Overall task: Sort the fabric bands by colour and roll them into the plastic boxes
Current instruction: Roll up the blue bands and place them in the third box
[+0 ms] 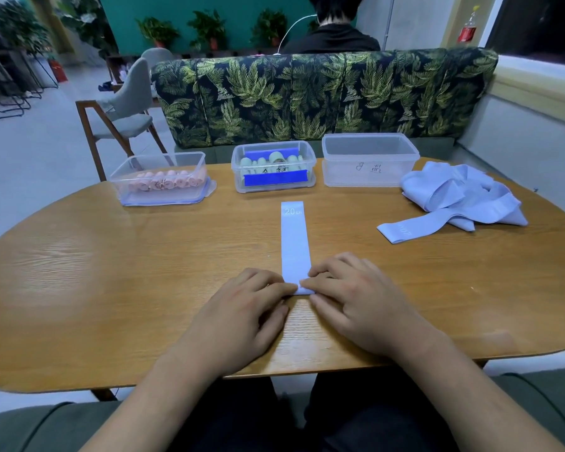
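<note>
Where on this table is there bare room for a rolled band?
Widest bare patch: table left of the flat blue band, between the box of pink rolls and the near edge. A smaller one lies right of that band. Crowded: the pile of blue bands far right.

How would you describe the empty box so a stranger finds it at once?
Three clear boxes line the far edge of the wooden table, before the leaf-print sofa. It is the rightmost box, beside the heap of pale blue bands. Its neighbours hold pink rolls and pale green rolls; it holds none.
</note>
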### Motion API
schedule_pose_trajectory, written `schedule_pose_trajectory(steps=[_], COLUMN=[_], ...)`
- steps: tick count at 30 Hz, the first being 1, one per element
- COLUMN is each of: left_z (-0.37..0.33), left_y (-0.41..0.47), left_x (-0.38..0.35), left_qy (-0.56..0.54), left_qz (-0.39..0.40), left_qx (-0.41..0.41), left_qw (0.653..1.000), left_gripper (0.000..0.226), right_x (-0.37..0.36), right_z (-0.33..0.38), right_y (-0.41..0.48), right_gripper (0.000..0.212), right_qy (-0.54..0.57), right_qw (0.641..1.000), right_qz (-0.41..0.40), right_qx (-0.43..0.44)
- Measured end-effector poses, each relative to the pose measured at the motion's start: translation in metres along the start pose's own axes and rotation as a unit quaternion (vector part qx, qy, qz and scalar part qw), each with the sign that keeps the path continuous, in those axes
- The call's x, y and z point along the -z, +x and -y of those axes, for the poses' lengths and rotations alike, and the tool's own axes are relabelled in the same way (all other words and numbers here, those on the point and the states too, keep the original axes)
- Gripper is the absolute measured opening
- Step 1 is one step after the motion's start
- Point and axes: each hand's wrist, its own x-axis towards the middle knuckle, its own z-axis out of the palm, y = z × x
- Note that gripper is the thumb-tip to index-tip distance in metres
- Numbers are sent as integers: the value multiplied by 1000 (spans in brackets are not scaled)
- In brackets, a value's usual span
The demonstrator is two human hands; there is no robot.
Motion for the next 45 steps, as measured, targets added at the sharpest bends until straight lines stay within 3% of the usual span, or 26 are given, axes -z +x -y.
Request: schedule_pose_trajectory(steps=[5,14,20,28,34,38,43,45], left_z=[2,9,4,14,44,60,75,81], left_y=[2,5,4,17,58,78,93,95], left_x=[-1,-9,-3,3,17,10,-1,-5], left_qy=[-1,19,-12,12,34,12,-19,-47], left_qz=[17,45,22,52,90,67,32,30], left_qx=[23,36,0,-11,-89,-134,-176,-172], left_qw=[1000,998,1000,998,991,989,984,983], left_gripper=[42,65,43,51,36,33,26,24], right_x=[1,0,0,-3,19,19,3,-7], right_z=[-2,-3,-4,-14,-58,-80,-80,-83], right_y=[-2,1,2,8,63,107,118,110], right_gripper=[24,38,43,44,44,36,37,37], right_qy=[22,31,43,45,150,212,297,279], right_qw=[998,999,997,994,979,960,943,953], right_qz=[-12,23,39,78,84,95,78,49], right_qx=[51,-25,-42,-62,-109,-156,-132,-111])
